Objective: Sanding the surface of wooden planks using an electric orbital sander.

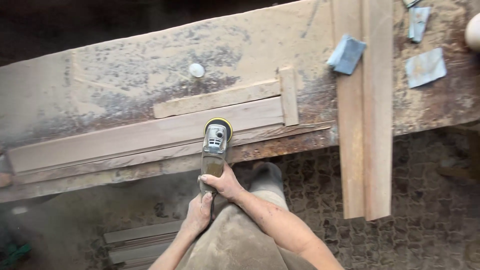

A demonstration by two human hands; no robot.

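A grey angle sander with a yellow-edged round pad rests its pad on a long pale wooden board that lies along the front of a dusty workbench. My right hand grips the sander's body from the near side. Just behind it, my left hand wraps the tail end of the handle. Both forearms reach up from the bottom of the view.
Wooden stop strips are fixed behind and at the right end of the board. Two long planks overhang the bench edge at right. Folded blue sandpaper, more sheets, a small white disc, and stacked boards on the floor.
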